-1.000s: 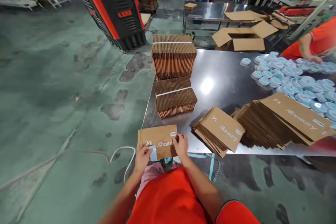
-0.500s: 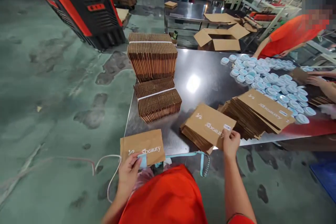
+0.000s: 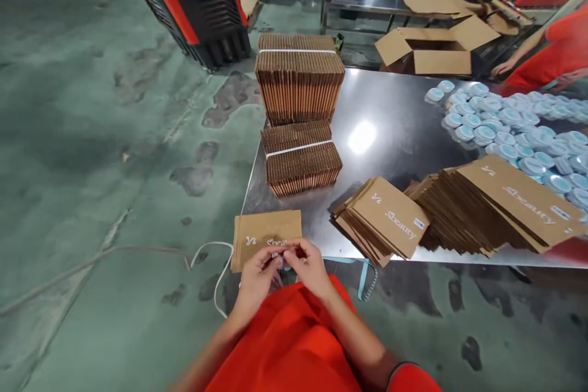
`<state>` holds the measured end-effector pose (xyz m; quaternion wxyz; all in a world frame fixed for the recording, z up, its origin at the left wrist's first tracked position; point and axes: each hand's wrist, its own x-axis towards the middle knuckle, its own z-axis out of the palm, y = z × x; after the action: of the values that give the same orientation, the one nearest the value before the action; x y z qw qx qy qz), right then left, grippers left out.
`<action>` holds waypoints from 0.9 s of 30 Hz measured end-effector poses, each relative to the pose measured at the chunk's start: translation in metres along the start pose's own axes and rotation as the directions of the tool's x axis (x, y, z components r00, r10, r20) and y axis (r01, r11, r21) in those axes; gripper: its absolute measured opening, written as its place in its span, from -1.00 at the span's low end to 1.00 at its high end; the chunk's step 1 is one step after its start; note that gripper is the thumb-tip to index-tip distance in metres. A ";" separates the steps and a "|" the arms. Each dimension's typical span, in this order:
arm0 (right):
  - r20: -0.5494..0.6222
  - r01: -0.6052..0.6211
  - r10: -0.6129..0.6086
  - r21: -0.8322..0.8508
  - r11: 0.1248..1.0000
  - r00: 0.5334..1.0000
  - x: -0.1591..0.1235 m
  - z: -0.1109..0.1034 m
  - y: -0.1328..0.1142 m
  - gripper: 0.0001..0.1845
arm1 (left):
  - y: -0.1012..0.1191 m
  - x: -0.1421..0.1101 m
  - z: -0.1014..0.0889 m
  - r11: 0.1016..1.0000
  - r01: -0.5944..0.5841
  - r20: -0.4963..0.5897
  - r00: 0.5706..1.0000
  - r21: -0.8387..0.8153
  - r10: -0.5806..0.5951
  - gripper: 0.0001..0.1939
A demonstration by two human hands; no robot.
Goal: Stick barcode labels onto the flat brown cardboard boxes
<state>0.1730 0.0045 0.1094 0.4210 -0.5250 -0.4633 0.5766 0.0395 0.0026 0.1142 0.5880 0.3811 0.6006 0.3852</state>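
My left hand [image 3: 255, 278] and my right hand [image 3: 310, 268] meet over the near table edge, fingertips pinched together. A small light-blue strip shows only in part between them; what my right fingers pinch is hidden. Just beyond lies a flat brown cardboard box [image 3: 264, 226] with white "beauty" lettering, partly covered by my fingers. To the right, a fanned stack of flat boxes [image 3: 388, 214] has a white barcode label on its top one. A larger leaning stack [image 3: 519, 196] beside it also has a labelled top box.
Two strapped bundles of folded cardboard [image 3: 301, 82] [image 3: 303, 162] stand at the table's left. Many round light-blue packs [image 3: 505, 119] cover the right side. A light-blue ribbon [image 3: 364, 278] hangs off the front edge. Behind are an open carton [image 3: 441, 61] and a person in orange [image 3: 565, 43].
My right hand has left the labelled box on the fanned stack and come over to my left hand. The view has shifted, so the table appears farther right.
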 end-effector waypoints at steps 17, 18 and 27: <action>-0.013 -0.100 0.100 0.016 0.995 0.995 0.006 -0.003 0.003 -0.88 | -0.017 0.009 -0.009 0.966 0.004 -0.029 1.000 0.258 0.003 -0.72; -0.032 -0.085 0.085 -0.007 0.996 0.996 0.006 -0.004 0.003 -0.88 | -0.018 0.009 -0.009 0.960 0.001 -0.027 1.000 0.281 0.007 -0.70; 0.022 -0.061 0.063 -0.100 0.993 0.998 0.016 -0.005 0.010 -0.89 | -0.028 0.012 -0.014 0.950 0.010 0.016 1.000 0.312 -0.015 -0.67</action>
<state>0.1762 0.0185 0.0956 0.3705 -0.5523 -0.4801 0.5720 0.0254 0.0022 0.0839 0.5285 0.4688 0.6507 0.2784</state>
